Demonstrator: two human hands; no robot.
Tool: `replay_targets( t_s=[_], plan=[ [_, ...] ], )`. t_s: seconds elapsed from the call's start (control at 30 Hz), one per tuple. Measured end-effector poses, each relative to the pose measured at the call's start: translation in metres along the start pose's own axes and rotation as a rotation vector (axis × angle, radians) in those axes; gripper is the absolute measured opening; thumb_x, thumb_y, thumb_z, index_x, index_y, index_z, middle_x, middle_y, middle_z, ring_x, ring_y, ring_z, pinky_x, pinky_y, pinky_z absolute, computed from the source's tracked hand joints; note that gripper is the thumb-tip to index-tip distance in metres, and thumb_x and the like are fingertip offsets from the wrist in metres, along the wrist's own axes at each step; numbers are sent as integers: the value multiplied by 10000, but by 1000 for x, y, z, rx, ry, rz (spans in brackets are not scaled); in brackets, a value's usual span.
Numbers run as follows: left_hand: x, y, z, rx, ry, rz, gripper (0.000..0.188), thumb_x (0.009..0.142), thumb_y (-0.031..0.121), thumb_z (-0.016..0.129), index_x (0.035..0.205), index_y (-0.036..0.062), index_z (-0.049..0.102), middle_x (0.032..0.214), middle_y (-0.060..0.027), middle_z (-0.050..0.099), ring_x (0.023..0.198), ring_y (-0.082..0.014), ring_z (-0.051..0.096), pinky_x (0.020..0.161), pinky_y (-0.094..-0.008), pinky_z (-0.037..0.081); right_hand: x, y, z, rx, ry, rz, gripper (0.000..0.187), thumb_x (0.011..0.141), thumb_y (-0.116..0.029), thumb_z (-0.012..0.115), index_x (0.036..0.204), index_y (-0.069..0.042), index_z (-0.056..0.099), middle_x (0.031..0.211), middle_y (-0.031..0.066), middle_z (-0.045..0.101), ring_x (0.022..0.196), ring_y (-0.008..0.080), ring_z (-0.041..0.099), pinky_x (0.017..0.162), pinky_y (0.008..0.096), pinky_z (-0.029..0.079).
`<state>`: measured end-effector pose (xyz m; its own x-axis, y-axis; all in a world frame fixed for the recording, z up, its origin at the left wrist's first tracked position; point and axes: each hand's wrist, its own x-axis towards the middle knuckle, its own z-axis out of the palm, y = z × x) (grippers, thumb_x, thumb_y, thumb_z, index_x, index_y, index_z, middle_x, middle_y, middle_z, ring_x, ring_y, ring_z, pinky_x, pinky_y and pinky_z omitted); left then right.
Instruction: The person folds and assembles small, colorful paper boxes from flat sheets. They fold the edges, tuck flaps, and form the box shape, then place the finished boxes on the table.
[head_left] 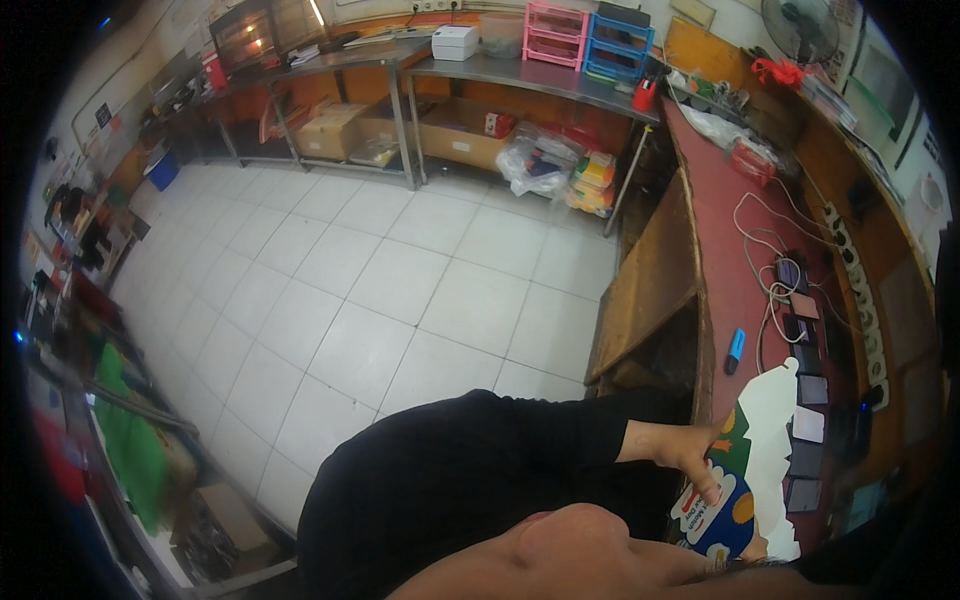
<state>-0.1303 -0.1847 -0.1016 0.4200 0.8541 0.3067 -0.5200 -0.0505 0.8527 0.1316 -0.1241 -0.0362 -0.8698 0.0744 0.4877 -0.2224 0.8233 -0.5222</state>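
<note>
A printed cardboard carton (768,455) with a notched white inner side and blue, green and yellow artwork is held over the red counter at the lower right. My left hand (685,452) comes out of a black sleeve and grips its near edge, thumb pressed on the printed face. Only a little of my right hand (757,548) shows at the carton's lower end, its fingertips against the card; the rest is hidden. Beyond the carton lies a blue marker (736,351) with a dark cap. A row of dark and pale flat devices (805,459) runs alongside the carton.
The red-topped counter (715,240) carries white cables (762,235) and a long power strip (858,290). Metal tables (500,75) at the back bear a white boxy device (455,43), pink drawers (556,35) and blue drawers (617,45). White floor tiles (400,280) lie to the left.
</note>
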Motion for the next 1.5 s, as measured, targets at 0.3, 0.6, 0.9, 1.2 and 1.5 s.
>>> replay_targets(
  t_s=[0.3,0.6,0.9,1.2,1.5],
  plan=[
    [14,-37,-12,-326,-152,100,668,751,249,940,1281,23,603,1194,-136,717,1098,-229,700,978,-386,568,-3,-20,5,-2,77,251,229,765,39,778,990,22,741,1026,183,739,937,315,703,846,393,540],
    [15,-25,-10,-317,144,169,1083,728,229,914,1586,134,260,1378,-124,574,1294,-259,573,1145,-436,434,-12,-21,10,-128,248,330,243,775,42,794,1003,-2,720,1021,172,742,922,327,693,823,429,538],
    [28,-50,1,360,482,720,1201,832,89,821,1661,141,-47,1483,-142,342,1360,-284,441,1083,-439,464,-19,3,-10,-69,274,373,748,876,-127,757,1504,8,374,1328,219,618,1162,347,649,1072,481,442],
    [32,-77,-8,822,403,584,813,855,27,692,1589,105,351,1318,-167,393,1279,-358,445,1127,-456,366,-20,24,29,-474,210,370,683,863,-53,710,1500,40,481,1453,233,557,1387,407,494,1193,493,330],
    [72,-52,-100,993,953,234,922,791,396,870,1542,147,398,1505,-202,419,1509,-430,233,1198,-569,204,-35,41,33,-575,289,665,630,874,-50,674,1486,-34,522,1533,255,414,1453,429,391,1204,536,293]
  ],
)
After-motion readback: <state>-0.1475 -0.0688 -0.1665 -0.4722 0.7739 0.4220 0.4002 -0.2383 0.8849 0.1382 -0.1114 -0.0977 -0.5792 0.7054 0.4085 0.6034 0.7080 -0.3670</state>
